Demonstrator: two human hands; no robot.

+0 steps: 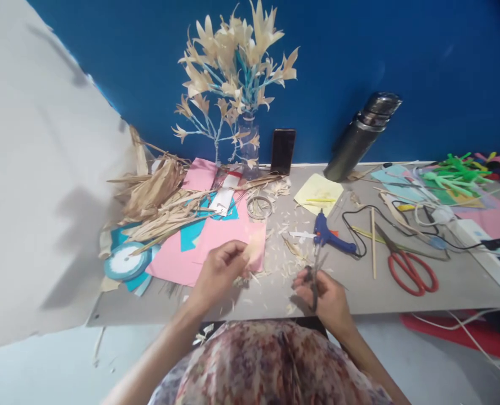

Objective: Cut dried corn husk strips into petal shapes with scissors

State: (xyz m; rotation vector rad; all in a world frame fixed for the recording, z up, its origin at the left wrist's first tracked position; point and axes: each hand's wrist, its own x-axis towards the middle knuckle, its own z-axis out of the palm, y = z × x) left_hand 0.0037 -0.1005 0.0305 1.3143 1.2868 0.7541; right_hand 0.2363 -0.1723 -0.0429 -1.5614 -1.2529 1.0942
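My left hand (222, 269) pinches a small pale piece of corn husk (251, 252) over the edge of the pink paper (216, 239). In my right hand (328, 295) is a small pair of dark-handled scissors (315, 281), its blades pointing away from me, apart from the husk. Pale husk trimmings (286, 230) lie scattered between my hands. Just beyond the scissors rests a blue glue gun (332, 239), with a yellow paper (318, 192) behind its nozzle.
Dried husks (157, 191) and a ribbon spool (126, 260) crowd the left. Husk flowers (237, 62) stand at the back, near a phone (282, 151) and a flask (362, 138). Red-handled scissors (413, 273), cables and a power strip (482, 253) lie right.
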